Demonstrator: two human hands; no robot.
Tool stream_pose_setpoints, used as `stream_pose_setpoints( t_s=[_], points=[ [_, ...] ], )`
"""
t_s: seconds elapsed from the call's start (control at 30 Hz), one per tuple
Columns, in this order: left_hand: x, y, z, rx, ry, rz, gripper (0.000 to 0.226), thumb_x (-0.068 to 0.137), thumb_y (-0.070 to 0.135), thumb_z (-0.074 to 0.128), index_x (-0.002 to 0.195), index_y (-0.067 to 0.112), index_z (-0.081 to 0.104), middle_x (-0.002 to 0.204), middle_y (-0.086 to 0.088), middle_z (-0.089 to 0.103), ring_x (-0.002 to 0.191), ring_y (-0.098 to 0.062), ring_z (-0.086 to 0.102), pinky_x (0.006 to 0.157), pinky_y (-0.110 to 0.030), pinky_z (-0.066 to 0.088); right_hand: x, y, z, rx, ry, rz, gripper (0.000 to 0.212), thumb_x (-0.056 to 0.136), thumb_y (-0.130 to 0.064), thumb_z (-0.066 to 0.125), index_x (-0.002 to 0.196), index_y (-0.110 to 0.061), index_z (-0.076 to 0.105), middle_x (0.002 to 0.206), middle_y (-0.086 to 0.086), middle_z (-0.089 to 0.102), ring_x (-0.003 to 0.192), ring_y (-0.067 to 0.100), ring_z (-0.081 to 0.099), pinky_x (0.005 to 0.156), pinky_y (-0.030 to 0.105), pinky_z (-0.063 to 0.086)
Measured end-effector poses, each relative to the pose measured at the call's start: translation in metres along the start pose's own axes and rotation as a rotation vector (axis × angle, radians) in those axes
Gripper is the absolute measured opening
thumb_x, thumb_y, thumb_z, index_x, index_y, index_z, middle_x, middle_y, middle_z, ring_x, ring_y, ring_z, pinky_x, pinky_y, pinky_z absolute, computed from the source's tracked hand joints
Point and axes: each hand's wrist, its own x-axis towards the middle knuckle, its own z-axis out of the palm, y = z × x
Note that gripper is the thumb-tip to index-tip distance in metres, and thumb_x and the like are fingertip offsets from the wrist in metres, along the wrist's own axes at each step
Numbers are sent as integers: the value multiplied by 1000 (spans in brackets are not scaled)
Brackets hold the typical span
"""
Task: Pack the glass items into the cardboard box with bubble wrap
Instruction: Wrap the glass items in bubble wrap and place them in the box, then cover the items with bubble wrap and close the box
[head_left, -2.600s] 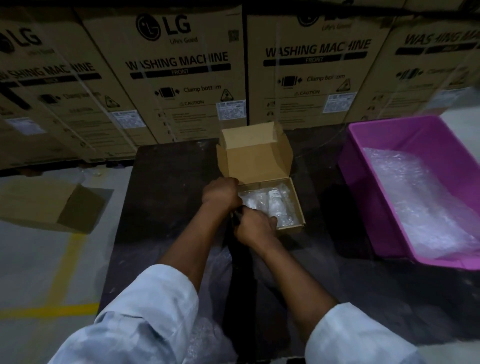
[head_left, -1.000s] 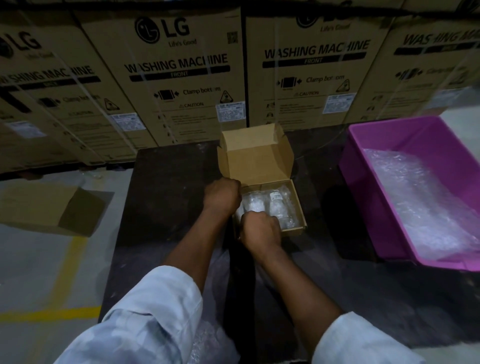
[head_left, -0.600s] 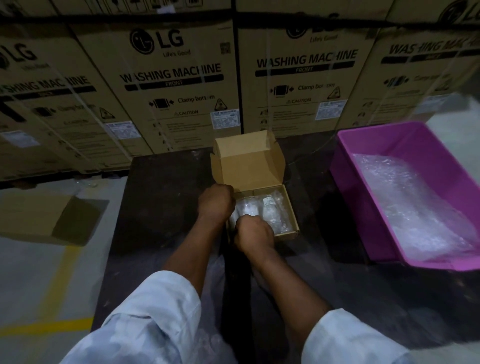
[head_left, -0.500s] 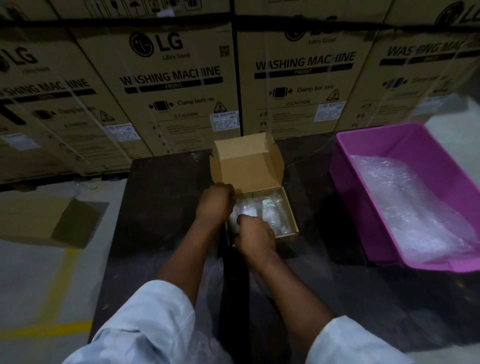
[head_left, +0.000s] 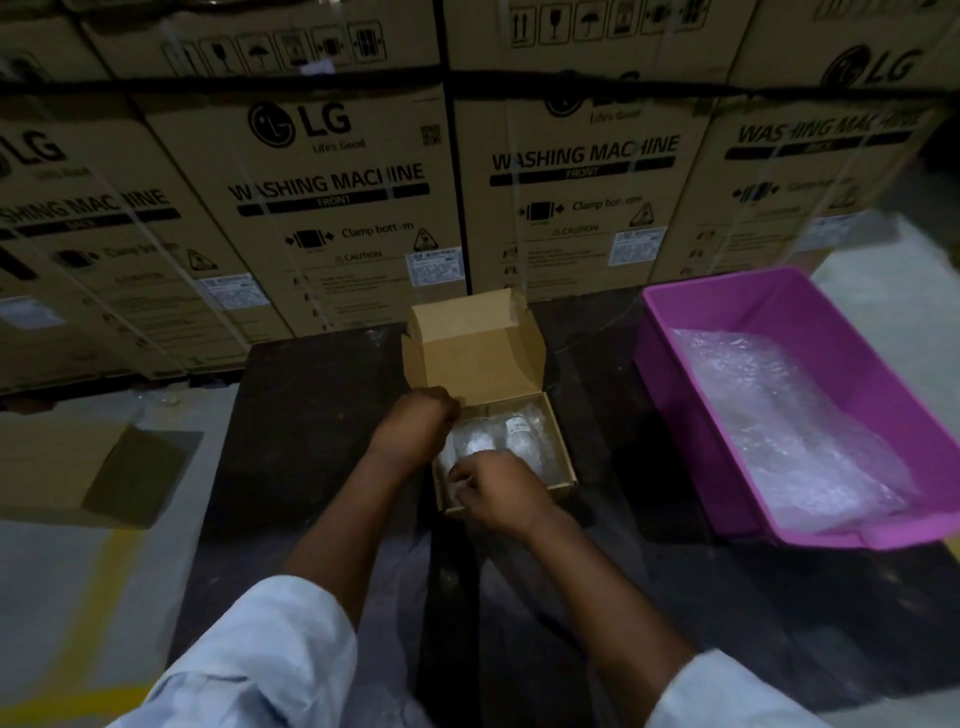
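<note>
**Wrapped glass items seated in the small box**

A small cardboard box is set on the dark table, lid flap raised. Two glass items wrapped in bubble wrap are laid inside. The left hand is curled at the box's left wall; the right hand is closed over the near edge, wrap pinched in its fingers. A pink tub of bubble wrap is placed to the right.

This is a warehouse. Big washing machine cartons are stacked in rows across the top of the frame. At lower left, the grey concrete floor has a yellow painted line. A flattened cardboard box lies at left.
</note>
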Motion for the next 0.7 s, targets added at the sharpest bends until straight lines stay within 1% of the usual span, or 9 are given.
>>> stream_pose_setpoints(
  t_s=[0.07,0.13,0.2,0.23,0.3,0.4,0.47,0.63,0.7],
  points=[
    [2,2,-17,-74,211,18,14,86,15,63,96,9,70,104,-10,67,92,-31,64,72,-36,53,-10,12,-25,95,196,-21,25,86,-15,61,111,-14,67,107,8,68,97,24,65,86,33,52],
    [10,14,-46,-129,419,43,17,83,16,69,100,12,70,112,-7,67,98,-26,64,78,-35,54,-21,23,-62,118,455,-72,25,85,-12,62,109,-10,67,103,8,67,94,22,64,84,25,49],
    [21,36,-78,-193,499,84,21,84,18,69,104,13,70,117,-6,65,103,-22,62,81,-34,52,-31,29,-105,79,593,-106,24,86,-10,62,109,-11,68,103,3,66,93,15,62,82,18,43],
    [27,50,-90,-230,515,115,21,85,20,69,105,14,69,116,-5,65,102,-21,62,81,-33,51,-36,34,-125,35,637,-118,24,86,-12,62,110,-12,67,105,1,66,95,14,61,83,19,42],
    [40,80,-100,-306,514,185,18,85,23,68,101,16,69,108,-3,66,97,-21,63,77,-32,51,-46,49,-155,-65,712,-116,25,87,-17,61,112,-13,67,108,3,68,99,18,63,86,24,44],
    [55,130,-95,-371,463,257,20,84,31,63,100,21,69,102,2,67,93,-20,63,78,-32,51,-67,83,-178,-147,719,-20,30,87,-27,56,114,-16,66,109,3,68,101,22,63,86,31,48],
    [67,165,-88,-402,419,296,25,85,34,64,105,20,68,107,1,66,99,-19,62,83,-27,48,-83,107,-189,-191,710,32,36,87,-31,55,118,-16,64,114,4,68,106,24,62,90,33,47],
    [105,239,-72,-322,252,290,54,85,45,62,133,20,53,136,-2,54,125,-20,48,105,-35,39,-101,173,-238,-296,640,163,57,86,-37,51,137,-11,49,137,13,53,127,30,48,105,40,40],
    [121,261,-65,-274,181,279,59,85,47,62,136,20,49,139,-3,51,126,-23,48,103,-36,40,-102,195,-260,-329,585,203,58,87,-33,57,140,-14,44,139,11,49,126,30,48,101,40,44]
  ],
)
